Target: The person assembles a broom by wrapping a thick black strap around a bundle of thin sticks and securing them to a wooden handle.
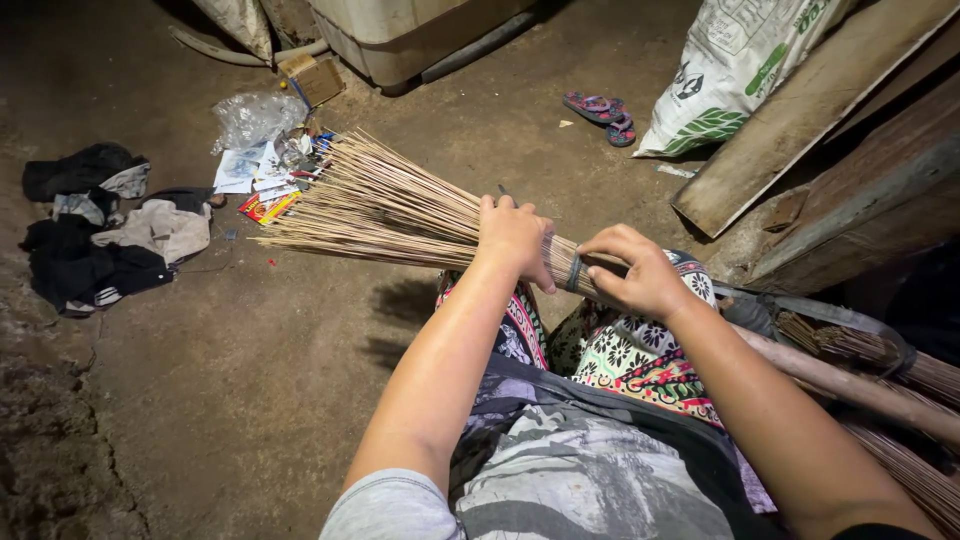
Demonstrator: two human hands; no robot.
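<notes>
While left hand (pixel 515 238) clamps stick broom bundle (pixel 390 210) across lap, right hand (pixel 640 272) pinches dark band (pixel 574 272) around bundle; bristles fan toward litter pile (pixel 268 170), clothes heap (pixel 100 225) on floor.

Stick bundle's (pixel 380 205) bound end hidden beneath both hands (pixel 515 238); white sack (pixel 735 65) top cropped.

A bundle of thin, pale straw-coloured broom sticks (pixel 390 210) lies nearly level across the middle of the frame, over a patterned cloth on the person's lap. Its loose ends fan out wide toward the upper left, above the earthen floor. Toward centre right the sticks gather tight, where a dark band (pixel 574 272) circles them.
</notes>
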